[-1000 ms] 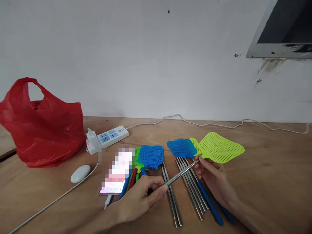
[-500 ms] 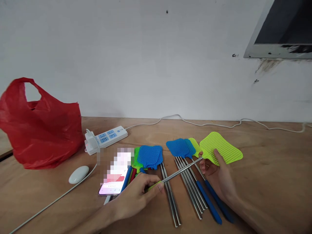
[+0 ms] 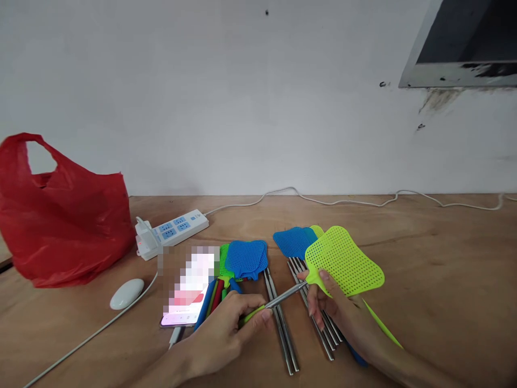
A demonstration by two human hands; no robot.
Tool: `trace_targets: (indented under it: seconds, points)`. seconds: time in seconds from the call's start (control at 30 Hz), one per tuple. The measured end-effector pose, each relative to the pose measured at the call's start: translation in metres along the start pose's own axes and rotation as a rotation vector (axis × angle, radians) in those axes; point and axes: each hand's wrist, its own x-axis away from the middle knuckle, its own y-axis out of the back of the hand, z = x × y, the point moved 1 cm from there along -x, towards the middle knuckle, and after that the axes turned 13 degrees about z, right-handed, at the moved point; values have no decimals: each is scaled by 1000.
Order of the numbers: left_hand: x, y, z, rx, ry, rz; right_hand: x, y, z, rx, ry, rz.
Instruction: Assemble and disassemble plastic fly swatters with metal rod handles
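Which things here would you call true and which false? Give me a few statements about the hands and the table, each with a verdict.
1. The right hand holds a yellow-green swatter head. True.
2. The left hand rests flat on the red bag. False: it grips a metal rod; the red bag sits apart at the table's left end.
3. The power strip lies on the wooden table. True.
4. Every swatter head lying on the table is red. False: blue swatter heads lie there.
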Motion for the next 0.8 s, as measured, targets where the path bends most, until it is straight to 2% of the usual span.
trace_targets:
  seconds: [0.27, 0.53, 0.6, 0.73, 0.8]
  points:
    - [-4, 1, 3, 58, -1, -5, -8, 4, 2, -9, 33, 35]
    - [-1, 2, 3, -83, 35, -21, -13, 13, 17, -99, 78, -170]
    - [-1, 0, 3, -87, 20, -5, -12, 12, 16, -68, 58, -143]
    - [0, -2, 0, -84, -8, 21, -9, 7, 10, 19, -4, -6]
    - [1, 0, -4, -79, -20, 5, -9, 7, 9, 37, 15, 0]
